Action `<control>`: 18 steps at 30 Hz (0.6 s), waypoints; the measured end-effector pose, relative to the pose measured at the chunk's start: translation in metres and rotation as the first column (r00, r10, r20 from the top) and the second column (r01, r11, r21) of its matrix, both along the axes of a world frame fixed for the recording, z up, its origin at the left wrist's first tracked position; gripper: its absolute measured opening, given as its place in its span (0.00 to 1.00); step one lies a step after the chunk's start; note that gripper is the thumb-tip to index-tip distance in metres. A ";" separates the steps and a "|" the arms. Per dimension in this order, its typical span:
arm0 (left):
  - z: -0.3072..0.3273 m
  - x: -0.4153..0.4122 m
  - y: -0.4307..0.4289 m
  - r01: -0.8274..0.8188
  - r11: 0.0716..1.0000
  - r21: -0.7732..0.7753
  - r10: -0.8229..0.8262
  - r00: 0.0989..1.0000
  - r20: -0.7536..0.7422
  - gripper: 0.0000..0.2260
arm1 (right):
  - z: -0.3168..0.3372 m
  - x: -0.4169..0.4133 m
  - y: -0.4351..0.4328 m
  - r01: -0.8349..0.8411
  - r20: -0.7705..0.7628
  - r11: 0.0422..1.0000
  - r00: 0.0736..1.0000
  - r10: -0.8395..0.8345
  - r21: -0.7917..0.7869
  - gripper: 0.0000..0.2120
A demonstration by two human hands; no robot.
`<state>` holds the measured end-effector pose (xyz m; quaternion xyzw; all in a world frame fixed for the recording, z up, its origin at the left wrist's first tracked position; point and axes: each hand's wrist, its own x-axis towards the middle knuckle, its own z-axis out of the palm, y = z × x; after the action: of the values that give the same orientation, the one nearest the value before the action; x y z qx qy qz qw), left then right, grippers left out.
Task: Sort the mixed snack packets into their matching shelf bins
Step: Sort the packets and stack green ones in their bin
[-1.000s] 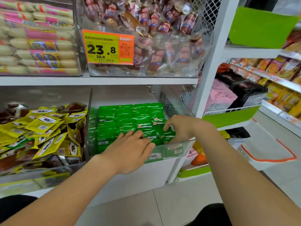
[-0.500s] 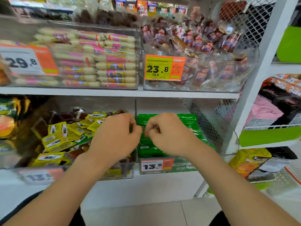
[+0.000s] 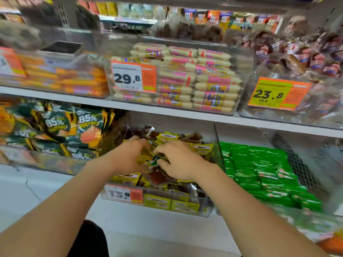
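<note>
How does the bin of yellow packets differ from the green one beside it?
The yellow bin holds a jumbled heap of yellow and brown packets; the green bin holds only green packets in tidy rows. The left hand and right hand are in the yellow bin; neither touches the green bin. Both are clear, side by side on one shelf.

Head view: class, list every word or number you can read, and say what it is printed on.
"29.8": white price tag on the sausage bin.
"23.8" over "26.8": orange price tag, upper right bin.
"13.8": lower price tag, yellow packet bin.
"85%": dark green bags.
Packet labels and top-shelf tags: too blurred.
</note>
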<state>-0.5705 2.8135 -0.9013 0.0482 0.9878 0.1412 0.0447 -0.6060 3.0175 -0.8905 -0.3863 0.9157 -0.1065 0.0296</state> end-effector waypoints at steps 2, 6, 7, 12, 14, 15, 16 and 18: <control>-0.002 -0.007 -0.001 0.005 0.999 0.043 -0.005 1.000 -0.003 0.33 | -0.003 -0.009 -0.004 0.072 -0.060 0.993 0.996 -0.066 0.098 0.10; -0.009 -0.022 -0.005 -0.001 0.998 -0.060 0.007 0.995 0.095 0.40 | -0.002 -0.024 -0.008 0.210 -0.103 0.971 0.975 -0.199 0.113 0.08; -0.010 -0.025 -0.006 -0.011 0.996 -0.089 0.019 0.995 0.094 0.42 | -0.002 -0.026 -0.010 0.216 -0.097 0.970 0.974 -0.206 0.109 0.08; -0.011 -0.034 -0.008 0.010 0.998 -0.070 -0.008 1.000 0.028 0.36 | -0.008 -0.027 -0.026 0.157 -0.085 0.987 0.984 -0.155 0.021 0.23; -0.013 -0.036 -0.009 0.054 0.998 -0.039 -0.054 0.998 0.015 0.30 | -0.014 -0.034 -0.029 0.181 -0.089 0.975 0.981 -0.171 0.125 0.35; -0.014 -0.037 -0.010 0.075 0.996 -0.052 -0.075 0.997 0.011 0.26 | -0.016 -0.038 -0.029 0.196 -0.057 0.967 0.980 -0.189 0.160 0.35; -0.015 -0.037 -0.011 0.087 0.993 -0.078 -0.087 0.996 0.010 0.23 | -0.017 -0.044 -0.027 0.195 -0.019 0.965 0.981 -0.195 0.174 0.34; -0.014 -0.036 -0.011 0.094 0.985 -0.144 -0.095 0.995 0.002 0.17 | -0.017 -0.053 -0.022 0.170 0.034 0.975 0.984 -0.177 0.143 0.30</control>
<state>-0.6066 2.8021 -0.9153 0.0920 0.9921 0.0672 0.0524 -0.6586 2.9956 -0.9072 -0.2993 0.9502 -0.0535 0.0683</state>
